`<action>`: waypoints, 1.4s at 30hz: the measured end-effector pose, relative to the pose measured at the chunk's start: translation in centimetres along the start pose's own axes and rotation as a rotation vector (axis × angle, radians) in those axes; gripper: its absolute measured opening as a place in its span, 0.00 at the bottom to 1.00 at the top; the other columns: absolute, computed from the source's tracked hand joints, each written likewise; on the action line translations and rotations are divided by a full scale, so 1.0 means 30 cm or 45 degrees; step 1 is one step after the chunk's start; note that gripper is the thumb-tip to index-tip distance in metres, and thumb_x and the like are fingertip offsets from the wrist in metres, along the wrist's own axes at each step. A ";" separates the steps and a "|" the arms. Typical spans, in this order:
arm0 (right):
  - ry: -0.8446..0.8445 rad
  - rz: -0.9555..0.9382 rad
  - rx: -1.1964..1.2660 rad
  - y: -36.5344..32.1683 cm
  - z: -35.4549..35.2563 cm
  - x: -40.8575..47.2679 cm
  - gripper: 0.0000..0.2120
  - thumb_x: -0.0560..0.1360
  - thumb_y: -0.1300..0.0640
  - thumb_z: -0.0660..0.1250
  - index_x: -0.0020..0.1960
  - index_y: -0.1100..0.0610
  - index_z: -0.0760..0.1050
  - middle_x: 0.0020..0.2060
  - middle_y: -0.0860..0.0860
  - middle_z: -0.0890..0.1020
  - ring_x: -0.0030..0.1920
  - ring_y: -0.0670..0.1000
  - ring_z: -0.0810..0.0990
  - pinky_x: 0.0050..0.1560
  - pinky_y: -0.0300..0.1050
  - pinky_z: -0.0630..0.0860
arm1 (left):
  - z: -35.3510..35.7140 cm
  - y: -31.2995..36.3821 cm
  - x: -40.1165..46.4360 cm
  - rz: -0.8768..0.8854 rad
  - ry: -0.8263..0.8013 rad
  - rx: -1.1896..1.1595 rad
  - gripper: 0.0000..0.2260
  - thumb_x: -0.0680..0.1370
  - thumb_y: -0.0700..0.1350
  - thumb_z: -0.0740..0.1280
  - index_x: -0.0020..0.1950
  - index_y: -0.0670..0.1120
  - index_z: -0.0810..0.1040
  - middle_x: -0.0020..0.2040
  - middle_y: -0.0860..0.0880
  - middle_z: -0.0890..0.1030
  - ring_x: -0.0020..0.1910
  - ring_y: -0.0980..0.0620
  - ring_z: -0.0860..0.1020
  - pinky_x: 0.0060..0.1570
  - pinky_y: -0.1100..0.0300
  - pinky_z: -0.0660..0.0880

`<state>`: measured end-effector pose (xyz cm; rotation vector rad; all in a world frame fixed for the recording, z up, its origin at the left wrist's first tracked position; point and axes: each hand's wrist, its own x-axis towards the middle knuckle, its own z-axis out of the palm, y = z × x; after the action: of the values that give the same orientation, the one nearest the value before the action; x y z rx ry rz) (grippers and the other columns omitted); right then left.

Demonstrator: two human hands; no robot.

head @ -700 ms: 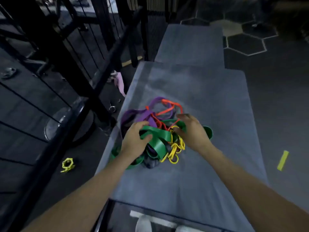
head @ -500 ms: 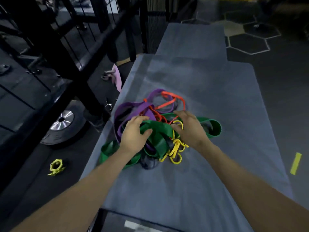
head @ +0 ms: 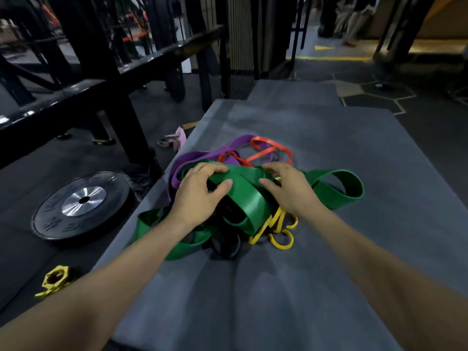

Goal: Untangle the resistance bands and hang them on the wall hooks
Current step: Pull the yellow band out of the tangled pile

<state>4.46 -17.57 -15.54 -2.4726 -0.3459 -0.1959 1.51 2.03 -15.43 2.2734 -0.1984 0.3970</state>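
A tangle of resistance bands lies on a grey mat point(head: 329, 274). A wide green band point(head: 249, 203) is on top, with a purple band point(head: 202, 158) and a red band point(head: 273, 145) behind it. A thin yellow band point(head: 278, 224) and a black band point(head: 228, 244) sit at the front. My left hand point(head: 200, 196) grips the green band, fingers over it and thumb under its edge. My right hand point(head: 288, 186) holds the same green band a little to the right. No wall hooks are in view.
On the dark floor to the left lie a black weight plate point(head: 81, 201) and a yellow bar collar point(head: 54, 279). Behind them stands a black steel rack point(head: 101, 84). A pink strap point(head: 174, 140) lies by the mat's left edge.
Both hands have shifted on the pile and spread slightly apart, now holding the green band's top loop. The view has tilted up, showing more of the room.
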 end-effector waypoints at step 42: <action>0.552 0.854 1.071 0.151 -0.294 -0.270 0.07 0.66 0.71 0.58 0.33 0.63 0.71 0.20 0.53 0.65 0.25 0.51 0.61 0.26 0.38 0.57 | -0.022 0.160 -0.109 0.234 -0.371 1.190 0.25 0.72 0.61 0.66 0.65 0.53 0.70 0.62 0.54 0.74 0.64 0.51 0.68 0.63 0.56 0.63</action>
<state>-2.45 -28.01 -12.91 -1.5374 0.4972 -0.2302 -2.99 -0.63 -12.80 3.2515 -0.4413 0.2735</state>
